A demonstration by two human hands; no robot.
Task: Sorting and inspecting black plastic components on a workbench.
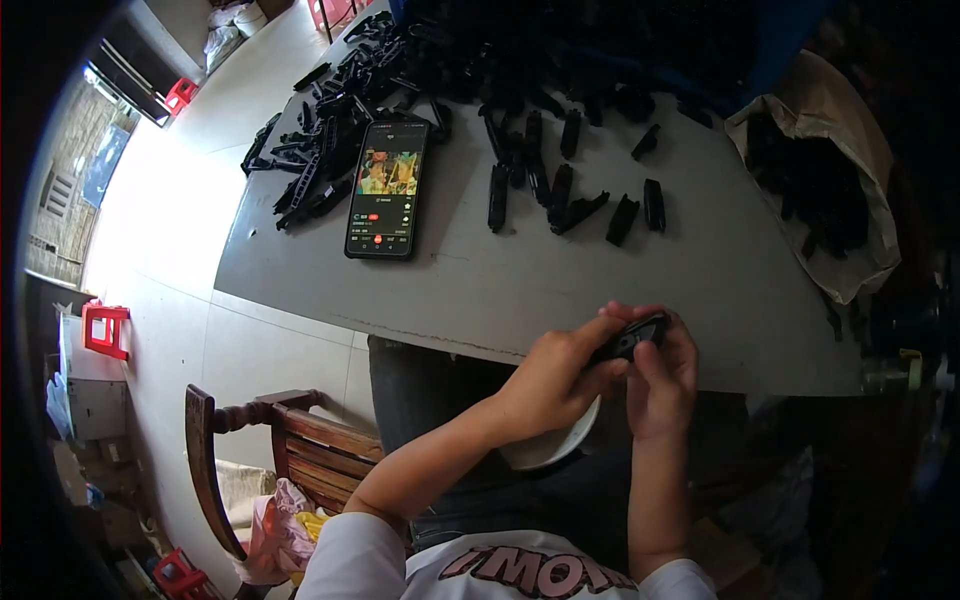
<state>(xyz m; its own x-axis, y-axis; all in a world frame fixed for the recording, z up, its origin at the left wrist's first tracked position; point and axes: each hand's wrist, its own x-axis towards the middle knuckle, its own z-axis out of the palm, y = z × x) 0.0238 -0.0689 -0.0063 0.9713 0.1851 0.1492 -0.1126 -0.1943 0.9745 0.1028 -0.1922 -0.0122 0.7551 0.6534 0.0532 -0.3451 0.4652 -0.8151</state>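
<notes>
While both hands meet just off the near edge of the grey table (pixel 600 290), the left hand (pixel 555 380) and right hand (pixel 662 385) pinch one small black plastic part (pixel 632 338) between fingers and thumbs. What looks like a white bowl (pixel 550 445) sits below them. Loose black parts (pixel 560 190) lie toward the far edge, beside a lit phone (pixel 388 188).

floor (pixel 180 250): pale tiles, bright daylight at far left | grey table (pixel 600 270) in the centre | wooden chair (pixel 290 440) near left | red stools (pixel 105 328) on left
</notes>
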